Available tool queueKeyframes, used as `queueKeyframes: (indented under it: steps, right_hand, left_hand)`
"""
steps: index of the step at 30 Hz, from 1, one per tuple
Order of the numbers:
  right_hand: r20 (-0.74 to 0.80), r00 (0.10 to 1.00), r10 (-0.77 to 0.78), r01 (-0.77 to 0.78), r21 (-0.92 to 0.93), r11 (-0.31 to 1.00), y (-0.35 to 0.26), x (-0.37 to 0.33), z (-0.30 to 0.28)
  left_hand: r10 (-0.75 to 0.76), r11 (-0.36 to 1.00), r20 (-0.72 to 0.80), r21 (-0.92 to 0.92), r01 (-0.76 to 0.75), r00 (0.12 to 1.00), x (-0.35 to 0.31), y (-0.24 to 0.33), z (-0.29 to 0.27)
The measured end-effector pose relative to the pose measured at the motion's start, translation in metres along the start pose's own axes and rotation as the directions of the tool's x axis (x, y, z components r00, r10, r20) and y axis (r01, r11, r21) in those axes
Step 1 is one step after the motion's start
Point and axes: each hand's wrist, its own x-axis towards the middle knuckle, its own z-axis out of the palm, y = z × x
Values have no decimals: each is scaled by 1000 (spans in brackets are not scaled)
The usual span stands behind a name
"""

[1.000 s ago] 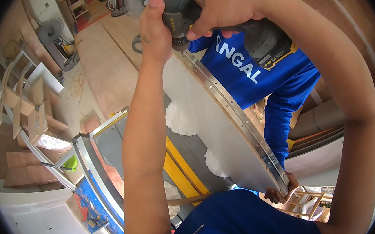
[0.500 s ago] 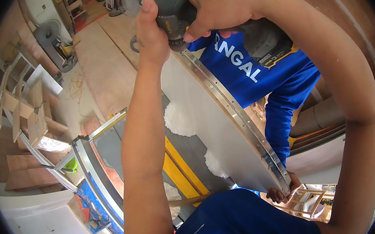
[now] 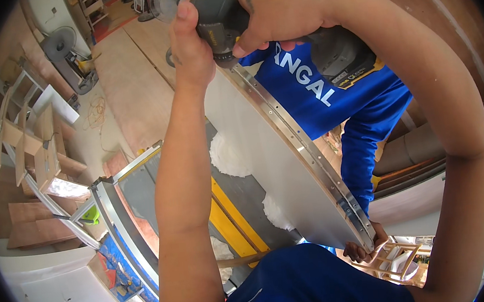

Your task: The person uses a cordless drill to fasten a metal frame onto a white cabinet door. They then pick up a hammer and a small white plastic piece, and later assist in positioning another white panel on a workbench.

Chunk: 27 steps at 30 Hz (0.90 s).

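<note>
My right hand (image 3: 283,8) is closed round the grip of a dark cordless drill (image 3: 219,22), whose battery hangs to the right. My left hand (image 3: 193,51) is closed against the drill's left side, thumb up; its other fingers are hidden. The drill's nose points down at the far end of a long metal strip (image 3: 286,124) with holes and screws. That strip lies along the edge of a grey-white panel (image 3: 259,143). The bit is not visible. A co-worker's hand (image 3: 370,246) grips the panel's near end.
A person in a blue shirt (image 3: 330,99) stands close behind the panel. Yellow rails (image 3: 234,219) and a grey surface (image 3: 240,193) lie beneath it. Wooden boards (image 3: 131,86), a fan (image 3: 61,45) and a plywood frame (image 3: 49,140) are at the left.
Both my hands and the drill have shifted slightly left. The panel's far end has shifted slightly with them, and my grip looks the same.
</note>
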Motion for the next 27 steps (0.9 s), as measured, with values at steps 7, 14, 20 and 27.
queueKeyframes:
  steps: [7, 14, 20, 27]
  right_hand:
    - [-8, 1000, 18, -18, -15, 1000, 1, 1, 2]
    - [25, 996, -80, 80, 2, 997, 14, 4, 2]
    - [24, 998, -50, 51, -19, 999, 8, 3, 5]
    - [14, 999, -35, 36, -68, 997, 9, 4, 6]
  left_hand:
    - [-19, 1000, 15, -17, 19, 1000, 0, -4, -2]
    - [35, 999, 50, 17, -36, 998, 1, -7, -6]
    - [3, 1000, 11, -25, -3, 1000, -2, -12, -5]
    - [19, 1000, 38, -4, -19, 999, -4, -10, -6]
